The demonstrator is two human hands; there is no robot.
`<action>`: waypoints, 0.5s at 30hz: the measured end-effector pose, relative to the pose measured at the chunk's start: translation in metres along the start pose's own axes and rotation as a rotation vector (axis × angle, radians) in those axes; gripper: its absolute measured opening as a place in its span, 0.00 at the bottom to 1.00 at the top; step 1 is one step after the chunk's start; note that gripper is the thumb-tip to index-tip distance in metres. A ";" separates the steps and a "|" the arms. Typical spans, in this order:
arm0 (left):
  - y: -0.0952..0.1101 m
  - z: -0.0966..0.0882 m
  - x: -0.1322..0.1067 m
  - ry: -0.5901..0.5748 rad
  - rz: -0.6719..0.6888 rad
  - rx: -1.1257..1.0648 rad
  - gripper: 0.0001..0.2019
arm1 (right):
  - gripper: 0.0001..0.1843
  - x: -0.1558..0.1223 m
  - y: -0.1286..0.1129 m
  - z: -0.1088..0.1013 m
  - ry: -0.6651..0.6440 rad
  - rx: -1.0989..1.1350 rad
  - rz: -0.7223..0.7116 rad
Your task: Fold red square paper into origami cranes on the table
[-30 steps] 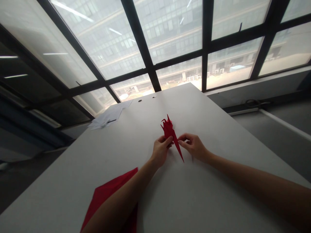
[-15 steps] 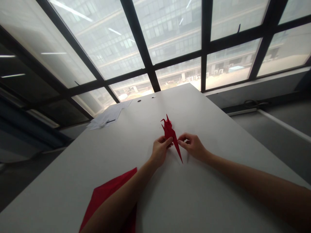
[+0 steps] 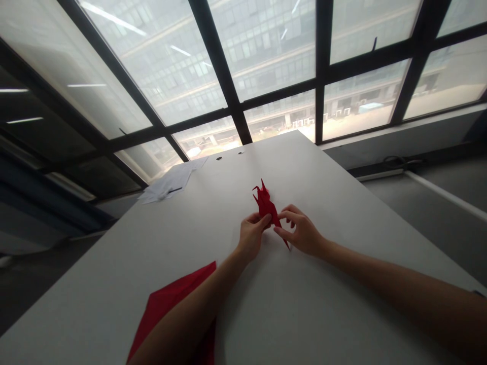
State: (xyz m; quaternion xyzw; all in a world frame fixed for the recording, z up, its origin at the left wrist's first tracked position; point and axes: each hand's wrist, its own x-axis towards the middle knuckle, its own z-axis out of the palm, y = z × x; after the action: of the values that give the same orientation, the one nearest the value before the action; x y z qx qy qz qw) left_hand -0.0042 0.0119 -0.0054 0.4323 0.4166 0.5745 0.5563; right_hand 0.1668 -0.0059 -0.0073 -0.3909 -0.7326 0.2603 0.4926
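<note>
My left hand (image 3: 251,234) pinches a piece of red origami paper (image 3: 267,208), thumb on top, above the middle of the white table. The paper is folded narrow, and a long thin point runs from it toward me. My right hand (image 3: 300,229) has its thumb and index finger on either side of that point, the thumb partly covering it. At the far end several thin red tips (image 3: 262,184) stick up; I cannot tell whether they belong to the held paper or to another folded piece behind it.
A larger red sheet (image 3: 167,299) lies on the white table (image 3: 323,314), partly under my left forearm. Loose white papers (image 3: 169,181) with a dark pen (image 3: 175,190) lie at the far left. Large windows (image 3: 274,45) stand beyond the table.
My right thumb and index finger have spread and come left onto the long red point. The point has swung slightly right, and my left hand keeps its pinch.
</note>
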 end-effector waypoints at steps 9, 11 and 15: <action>-0.003 0.006 -0.003 0.038 0.052 0.165 0.17 | 0.05 0.001 0.003 0.004 0.024 -0.256 0.072; -0.003 0.006 -0.003 0.052 0.047 0.184 0.17 | 0.04 0.002 0.003 0.003 0.034 -0.285 0.081; -0.002 0.005 -0.002 0.046 0.029 0.200 0.17 | 0.04 0.005 0.008 -0.005 0.028 -0.361 -0.008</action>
State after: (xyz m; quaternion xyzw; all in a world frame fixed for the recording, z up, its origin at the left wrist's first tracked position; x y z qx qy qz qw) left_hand 0.0008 0.0098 -0.0061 0.4784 0.4780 0.5479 0.4924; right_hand 0.1729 0.0028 -0.0093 -0.4734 -0.7621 0.1172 0.4259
